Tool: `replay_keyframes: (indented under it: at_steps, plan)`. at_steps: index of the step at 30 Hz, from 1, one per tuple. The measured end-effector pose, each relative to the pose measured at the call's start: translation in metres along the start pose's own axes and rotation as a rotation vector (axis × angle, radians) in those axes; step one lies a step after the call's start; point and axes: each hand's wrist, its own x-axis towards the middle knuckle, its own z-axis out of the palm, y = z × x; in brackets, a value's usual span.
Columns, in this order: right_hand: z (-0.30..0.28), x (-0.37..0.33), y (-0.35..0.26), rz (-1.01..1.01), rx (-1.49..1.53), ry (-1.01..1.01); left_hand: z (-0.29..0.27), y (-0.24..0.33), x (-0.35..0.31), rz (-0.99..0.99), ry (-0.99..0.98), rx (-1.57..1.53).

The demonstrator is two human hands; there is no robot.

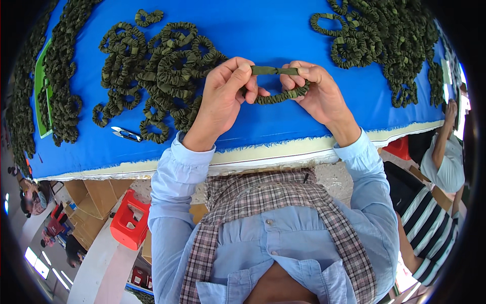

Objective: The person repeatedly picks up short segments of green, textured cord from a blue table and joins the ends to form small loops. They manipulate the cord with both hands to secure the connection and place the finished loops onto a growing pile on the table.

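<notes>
Between my two hands a dark green scrunchie (281,96) is stretched out above the blue table, with a flat, smooth stretch of its band along the top and gathered fabric below. My left hand (226,91) pinches one end of the flat stretch between thumb and fingers. At the other end, my right hand (318,90) grips the band the same way. Just left of my left hand lies a loose pile of scrunchies (174,71). Small thread snips (126,134) rest on the table at the pile's near edge.
A larger scrunchie heap (390,40) covers the far right, and long rows (63,86) lie at the left around a green tray (41,86). Below the table's near edge stand a red stool (130,220) and cardboard boxes (98,197). A person in a striped top (422,223) is at the right.
</notes>
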Motion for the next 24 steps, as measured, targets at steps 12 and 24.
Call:
replay_keyframes:
  at_steps: [12,24]
  plan:
    - [0.015,-0.004,0.0,0.097,-0.317,0.062,0.019,0.005,-0.004,0.005,-0.001,0.454]
    - [0.004,-0.001,0.004,0.073,-0.114,0.068,0.014,0.0,-0.004,-0.115,0.005,0.188]
